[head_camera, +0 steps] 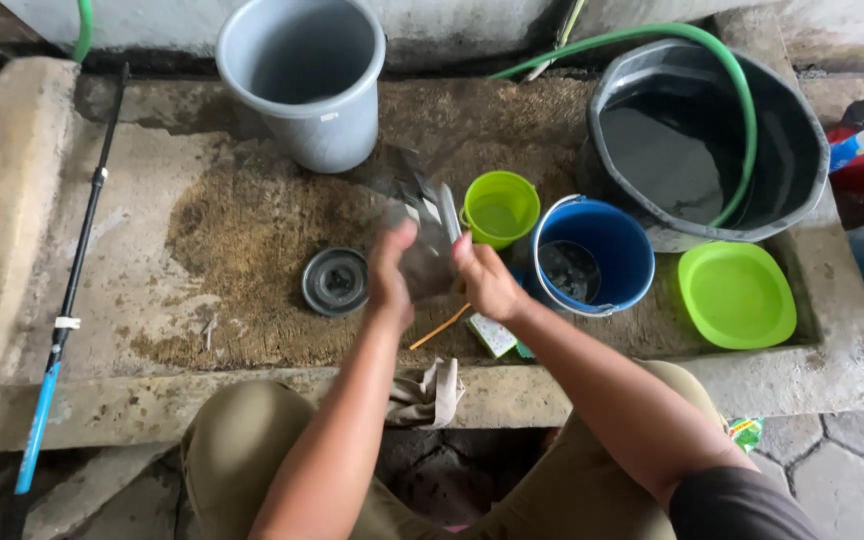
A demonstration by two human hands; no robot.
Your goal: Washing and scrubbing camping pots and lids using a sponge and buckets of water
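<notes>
My left hand [390, 272] and my right hand [488, 281] both grip a grey, shiny, blurred object [427, 235] with blade-like parts, held over a wet concrete wash slab [202, 230]. What it is exactly cannot be told. A round dark disc [335, 281] lies on the slab just left of my left hand. A small lime-green bucket [500, 208] and a blue bucket [592, 255] stand just beyond my right hand. Under my right wrist lie a thin orange stick [440, 327] and a green-and-white pad [493, 336].
A grey bucket [302, 80] stands at the back. At the back right, a green hose [744, 110] runs into a large dark basin [712, 140] holding water. A green plate [737, 295] lies right; a cloth [428, 394] hangs on the front edge; a black-and-blue pole [70, 290] lies left.
</notes>
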